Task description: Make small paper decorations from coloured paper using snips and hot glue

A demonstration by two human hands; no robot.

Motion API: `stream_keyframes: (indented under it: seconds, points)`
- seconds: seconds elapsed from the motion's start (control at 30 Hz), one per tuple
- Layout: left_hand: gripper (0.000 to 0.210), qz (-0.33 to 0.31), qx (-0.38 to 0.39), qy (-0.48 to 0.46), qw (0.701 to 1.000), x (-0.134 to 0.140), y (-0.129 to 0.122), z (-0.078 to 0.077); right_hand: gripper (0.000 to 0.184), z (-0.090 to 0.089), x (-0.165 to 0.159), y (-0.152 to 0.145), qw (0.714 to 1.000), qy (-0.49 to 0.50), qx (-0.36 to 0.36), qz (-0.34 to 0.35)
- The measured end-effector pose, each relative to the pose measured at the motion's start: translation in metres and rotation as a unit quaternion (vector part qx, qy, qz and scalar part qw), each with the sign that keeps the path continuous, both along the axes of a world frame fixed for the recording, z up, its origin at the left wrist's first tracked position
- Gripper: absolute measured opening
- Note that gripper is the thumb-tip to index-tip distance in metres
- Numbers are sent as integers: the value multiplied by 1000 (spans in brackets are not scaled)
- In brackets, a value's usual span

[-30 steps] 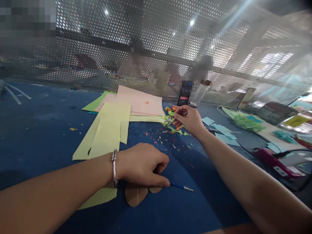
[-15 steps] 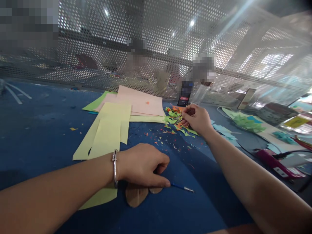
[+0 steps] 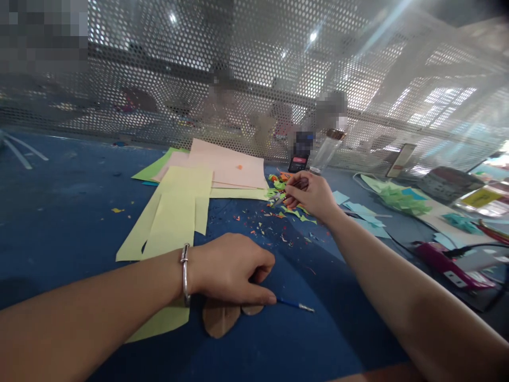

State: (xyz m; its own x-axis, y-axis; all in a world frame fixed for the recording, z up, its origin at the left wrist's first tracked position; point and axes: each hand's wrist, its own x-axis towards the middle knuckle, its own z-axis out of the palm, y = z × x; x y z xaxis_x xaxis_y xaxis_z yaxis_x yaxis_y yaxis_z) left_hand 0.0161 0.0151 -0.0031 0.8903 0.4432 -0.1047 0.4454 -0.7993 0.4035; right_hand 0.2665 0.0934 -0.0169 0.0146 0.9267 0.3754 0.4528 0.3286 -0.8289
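Note:
My left hand [image 3: 234, 269], fingers curled and a silver bangle on the wrist, rests low over the blue table. From under its thumb tip sticks out a thin blue pen-like tool [image 3: 292, 304] with a silver tip, its other end hidden. Brown cardboard ovals [image 3: 221, 320] show partly beneath that hand. Farther off, my right hand [image 3: 308, 195] pinches what look like small metal scissors [image 3: 277, 200], mostly covered by the fingers. Their tips point left, above a heap of green and orange paper scraps [image 3: 280, 185].
Pale yellow paper sheets [image 3: 175, 223] and pink sheets [image 3: 226, 164] lie left of centre. Tiny paper bits dot the middle. A phone [image 3: 298, 162] and a clear bottle [image 3: 326, 151] stand by the perforated metal screen [image 3: 258, 90]. Right are blue papers [image 3: 363, 212] and a magenta power strip [image 3: 449, 265].
My right hand has shifted left and slightly toward me, with the metal tips moving along over the scraps. My left hand stays where it was.

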Motion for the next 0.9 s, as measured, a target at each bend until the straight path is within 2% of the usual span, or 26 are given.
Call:
stream_keyframes:
  seconds: [0.2, 0.4, 0.5, 0.7, 0.83, 0.9]
  points:
    - [32, -9, -4, -2, 1000, -1, -1, 0, 17, -1, 2, 0, 998, 0, 35, -44]
    - [32, -5, 3, 2, 1000, 0, -1, 0, 20, 8, -7, -14, 998, 9, -34, 59]
    - [32, -16, -3, 3, 1000, -1, -1, 0, 22, 10, 1, -15, 994, -9, -68, 86]
    - [32, -7, 4, 4, 1000, -1, -1, 1, 21, 11, 20, -13, 1000, -16, -22, -2]
    - [32, -9, 3, 3, 1000, 0, -2, 1, 20, 13, 18, -15, 997, -29, -48, 54]
    - [32, -6, 4, 5, 1000, 0, -2, 1, 20, 12, 19, -14, 997, -49, -45, 47]
